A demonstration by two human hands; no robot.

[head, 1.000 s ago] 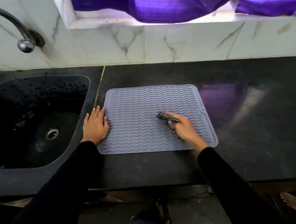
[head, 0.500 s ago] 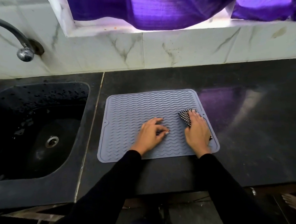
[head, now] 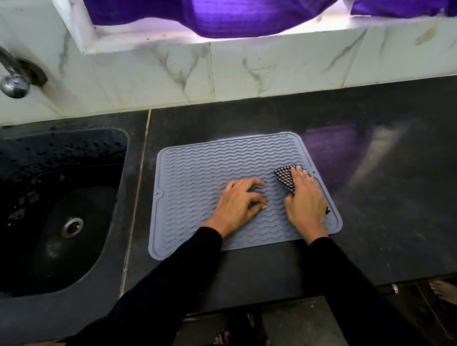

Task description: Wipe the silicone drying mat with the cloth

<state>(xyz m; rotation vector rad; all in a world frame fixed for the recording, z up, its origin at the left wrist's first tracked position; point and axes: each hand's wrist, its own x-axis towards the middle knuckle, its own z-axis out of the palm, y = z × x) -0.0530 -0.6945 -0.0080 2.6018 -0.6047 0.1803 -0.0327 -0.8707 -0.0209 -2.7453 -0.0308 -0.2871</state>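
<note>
Both our hands rest on the grey wavy-ribbed silicone drying mat (head: 208,168), which lies flat on the black stone counter (head: 382,191). Our left hand (head: 237,204) holds nothing, its curled fingertips touching the mat's middle. At three o'clock of it, our right hand (head: 304,200) presses flat on the black-and-white checked cloth (head: 284,176) near the mat's right edge. At nine o'clock lies the wet black sink (head: 54,208).
</note>
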